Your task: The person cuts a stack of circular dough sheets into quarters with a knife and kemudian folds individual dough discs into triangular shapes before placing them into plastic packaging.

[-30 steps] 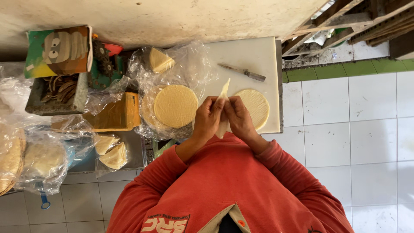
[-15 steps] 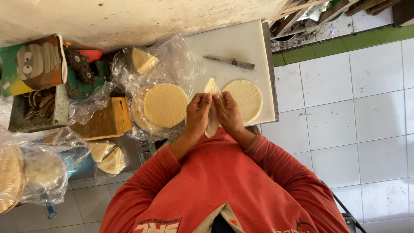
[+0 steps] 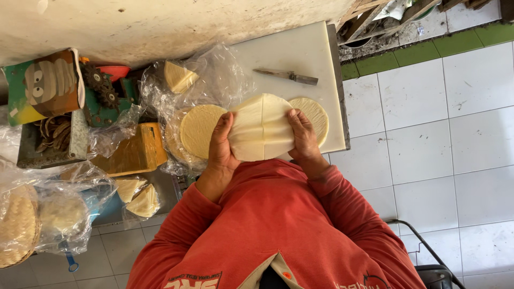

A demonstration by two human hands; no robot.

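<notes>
— What has changed at the white counter (image 3: 300, 53) in the last second?

— The pale round wrapper (image 3: 262, 127), a moment ago folded into a narrow sliver between the palms, is now spread out flat and faces up, its creases showing as a cross. The left hand (image 3: 222, 147) holds its left edge, the right hand (image 3: 303, 138) its right edge; each grip is a pinch, thumb on top and fingers behind the sheet. Both hands have moved apart since then.

— And where does the sheet sit?

— In the air, above the near edge of the counter, just in front of the red shirt (image 3: 278, 230). It overlaps a yellow stack of rounds (image 3: 199, 130) lying in a clear plastic bag (image 3: 214, 80) on the left, and partly covers a single round (image 3: 316, 112) lying on the counter at right.

— Any room to move?

— Bare counter lies beyond the hands, up to a knife (image 3: 286, 76) that rests well apart from them near the far side. The counter's right edge drops to white floor tiles (image 3: 439, 150), open all the way out. The left is crowded: a wooden block (image 3: 134, 152), a printed box (image 3: 45, 88), bagged wedges (image 3: 136, 195) and a woven basket (image 3: 16, 230) in plastic.
</notes>
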